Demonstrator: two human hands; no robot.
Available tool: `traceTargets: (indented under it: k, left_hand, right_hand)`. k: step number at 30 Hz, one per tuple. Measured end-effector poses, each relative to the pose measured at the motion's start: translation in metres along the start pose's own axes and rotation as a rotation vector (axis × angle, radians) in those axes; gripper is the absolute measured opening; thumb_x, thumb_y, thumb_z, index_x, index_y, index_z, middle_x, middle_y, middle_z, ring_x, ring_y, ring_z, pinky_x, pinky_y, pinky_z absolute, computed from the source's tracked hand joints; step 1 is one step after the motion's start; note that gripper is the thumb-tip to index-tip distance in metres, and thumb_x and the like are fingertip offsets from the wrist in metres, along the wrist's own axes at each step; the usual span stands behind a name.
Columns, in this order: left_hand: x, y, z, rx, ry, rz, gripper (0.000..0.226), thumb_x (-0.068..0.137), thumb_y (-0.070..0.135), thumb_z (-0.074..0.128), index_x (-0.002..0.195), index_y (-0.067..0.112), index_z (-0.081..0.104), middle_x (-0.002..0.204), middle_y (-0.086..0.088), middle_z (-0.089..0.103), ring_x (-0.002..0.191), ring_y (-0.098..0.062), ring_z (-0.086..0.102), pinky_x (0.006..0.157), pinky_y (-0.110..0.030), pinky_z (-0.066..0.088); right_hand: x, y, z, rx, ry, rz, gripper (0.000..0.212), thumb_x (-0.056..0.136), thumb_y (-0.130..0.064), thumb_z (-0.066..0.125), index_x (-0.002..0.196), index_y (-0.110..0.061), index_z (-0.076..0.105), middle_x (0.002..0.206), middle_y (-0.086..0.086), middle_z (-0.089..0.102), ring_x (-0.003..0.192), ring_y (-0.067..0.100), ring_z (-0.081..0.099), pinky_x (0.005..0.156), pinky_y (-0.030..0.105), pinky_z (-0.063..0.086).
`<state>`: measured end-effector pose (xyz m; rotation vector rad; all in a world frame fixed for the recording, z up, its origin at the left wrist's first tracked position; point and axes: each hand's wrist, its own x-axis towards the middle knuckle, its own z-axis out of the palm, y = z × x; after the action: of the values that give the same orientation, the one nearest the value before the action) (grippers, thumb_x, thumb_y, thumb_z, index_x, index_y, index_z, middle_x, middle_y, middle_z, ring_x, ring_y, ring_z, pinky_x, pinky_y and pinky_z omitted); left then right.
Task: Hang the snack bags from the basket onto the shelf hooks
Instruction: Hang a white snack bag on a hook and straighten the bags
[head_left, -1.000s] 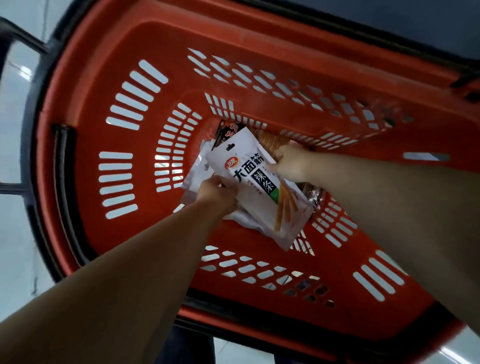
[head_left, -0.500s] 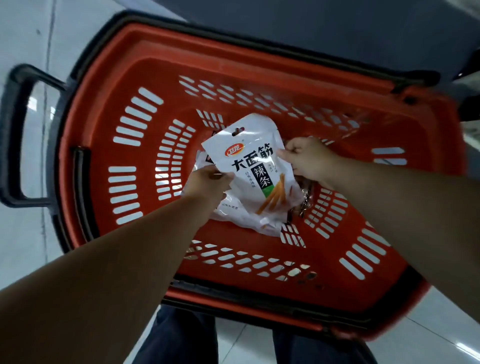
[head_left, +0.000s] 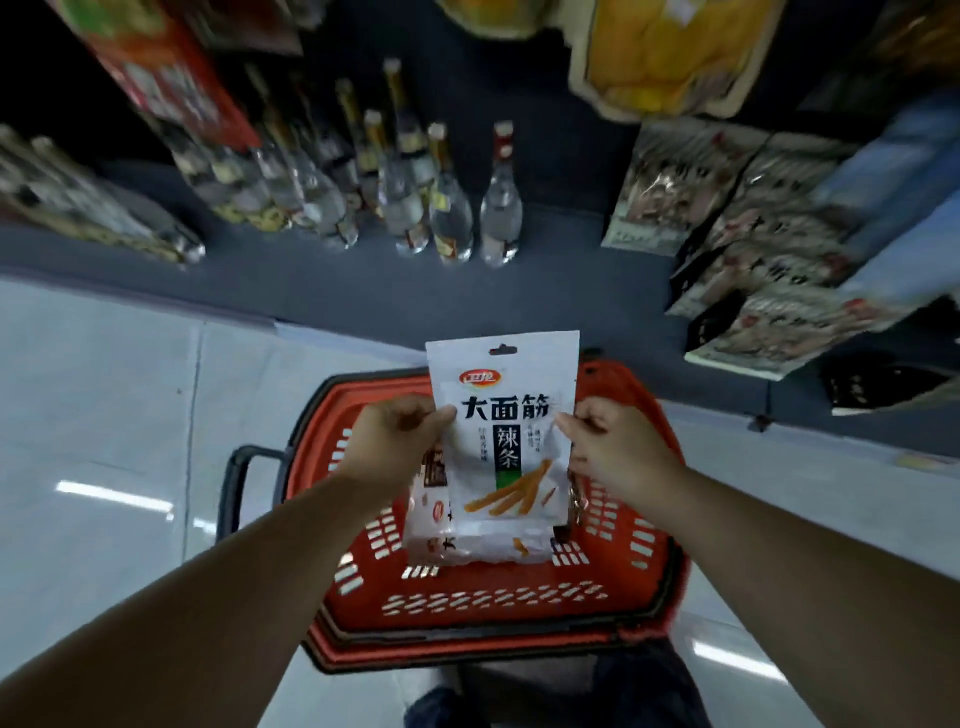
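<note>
A white snack bag (head_left: 506, 395) with black characters and a hang hole at its top is held upright above the red basket (head_left: 467, 618). My left hand (head_left: 397, 441) pinches its left edge and my right hand (head_left: 605, 447) pinches its right edge. Behind it I hold more white bags (head_left: 434, 525), partly hidden, their lower ends hanging into the basket. The basket stands on the floor in front of my legs.
Several clear glass bottles (head_left: 452, 208) stand on the low dark shelf ahead. Dark snack packs (head_left: 753, 249) hang in rows at the right, and a yellow bag (head_left: 660, 52) hangs above. The basket's black handle (head_left: 234, 483) sticks out to the left over the pale tiled floor.
Both hands have lifted the snack bags up out of the basket bottom to above its rim. The view has tilted up from inside the basket to the shelf ahead.
</note>
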<state>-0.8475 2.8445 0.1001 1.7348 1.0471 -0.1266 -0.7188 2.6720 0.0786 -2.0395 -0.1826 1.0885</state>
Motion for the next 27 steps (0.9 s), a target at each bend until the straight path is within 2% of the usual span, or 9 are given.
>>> traceTargets:
  k: [3, 6, 8, 10, 13, 16, 22, 25, 27]
  left_hand:
    - [-0.022, 0.057, -0.025, -0.008, -0.021, 0.121, 0.042, 0.091, 0.020, 0.062, 0.050, 0.024, 0.057, 0.047, 0.016, 0.057, 0.045, 0.005, 0.050, 0.049, -0.008, 0.038]
    - [-0.047, 0.116, -0.048, -0.047, -0.034, 0.243, 0.025, 0.089, 0.024, 0.066, 0.067, 0.013, 0.065, 0.061, 0.005, 0.065, 0.062, -0.007, 0.059, 0.063, -0.022, 0.047]
    - [-0.071, 0.161, -0.063, -0.066, -0.095, 0.339, 0.026, 0.090, 0.024, 0.064, 0.076, 0.003, 0.064, 0.063, -0.012, 0.061, 0.059, -0.012, 0.054, 0.063, -0.029, 0.048]
    - [-0.096, 0.206, -0.080, -0.102, -0.124, 0.416, 0.026, 0.090, 0.020, 0.064, 0.085, -0.005, 0.064, 0.070, -0.022, 0.064, 0.061, -0.017, 0.057, 0.070, -0.031, 0.055]
    - [-0.143, 0.280, -0.107, -0.102, -0.123, 0.533, 0.018, 0.090, 0.010, 0.062, 0.085, -0.006, 0.065, 0.060, 0.001, 0.070, 0.052, -0.006, 0.061, 0.054, -0.020, 0.051]
    - [-0.188, 0.349, -0.133, -0.094, -0.067, 0.643, 0.013, 0.088, 0.014, 0.067, 0.079, 0.005, 0.068, 0.064, 0.003, 0.072, 0.051, -0.007, 0.058, 0.051, -0.018, 0.048]
    - [-0.280, 0.480, -0.175, -0.077, 0.016, 0.865, 0.010, 0.088, 0.021, 0.067, 0.078, 0.018, 0.070, 0.070, 0.012, 0.073, 0.067, 0.003, 0.067, 0.060, -0.014, 0.050]
    - [-0.320, 0.531, -0.187, -0.036, 0.053, 0.983, 0.010, 0.088, 0.022, 0.066, 0.082, 0.015, 0.070, 0.065, 0.013, 0.071, 0.060, 0.009, 0.063, 0.055, -0.007, 0.043]
    - [-0.344, 0.563, -0.193, -0.012, 0.065, 1.039, 0.013, 0.090, 0.023, 0.065, 0.087, 0.011, 0.070, 0.059, 0.012, 0.067, 0.050, 0.009, 0.059, 0.046, -0.006, 0.040]
  right_hand:
    - [-0.042, -0.048, -0.031, 0.066, 0.059, -0.071, 0.028, 0.094, -0.025, 0.058, 0.071, -0.010, 0.052, 0.073, 0.017, 0.055, 0.072, 0.023, 0.059, 0.066, 0.034, 0.056]
    - [-0.086, -0.088, -0.067, 0.061, 0.134, -0.152, 0.034, 0.094, -0.031, 0.056, 0.077, -0.003, 0.049, 0.091, 0.032, 0.058, 0.082, 0.039, 0.063, 0.082, 0.053, 0.054]
    - [-0.119, -0.117, -0.092, 0.133, 0.174, -0.164, 0.036, 0.092, -0.034, 0.058, 0.080, -0.002, 0.048, 0.107, 0.037, 0.053, 0.097, 0.050, 0.059, 0.083, 0.053, 0.055]
    - [-0.151, -0.149, -0.117, 0.199, 0.225, -0.203, 0.035, 0.090, -0.035, 0.060, 0.077, -0.004, 0.050, 0.108, 0.035, 0.056, 0.092, 0.046, 0.063, 0.078, 0.047, 0.058]
    - [-0.207, -0.204, -0.155, 0.254, 0.301, -0.301, 0.025, 0.095, -0.019, 0.056, 0.081, 0.001, 0.054, 0.101, 0.030, 0.064, 0.082, 0.033, 0.068, 0.070, 0.035, 0.060]
    - [-0.268, -0.259, -0.194, 0.161, 0.371, -0.437, 0.029, 0.096, -0.020, 0.053, 0.092, 0.009, 0.053, 0.103, 0.037, 0.056, 0.076, 0.030, 0.058, 0.057, 0.019, 0.056]
    - [-0.369, -0.356, -0.262, 0.153, 0.511, -0.584, 0.026, 0.097, -0.019, 0.052, 0.074, -0.008, 0.046, 0.080, 0.017, 0.044, 0.070, 0.025, 0.049, 0.055, 0.026, 0.057]
    - [-0.416, -0.393, -0.288, 0.145, 0.562, -0.657, 0.012, 0.096, -0.018, 0.052, 0.087, -0.011, 0.055, 0.089, 0.031, 0.059, 0.080, 0.043, 0.062, 0.072, 0.047, 0.058]
    - [-0.442, -0.413, -0.308, 0.141, 0.646, -0.707, 0.009, 0.092, -0.021, 0.055, 0.083, -0.018, 0.057, 0.093, 0.026, 0.068, 0.088, 0.045, 0.065, 0.078, 0.057, 0.054]
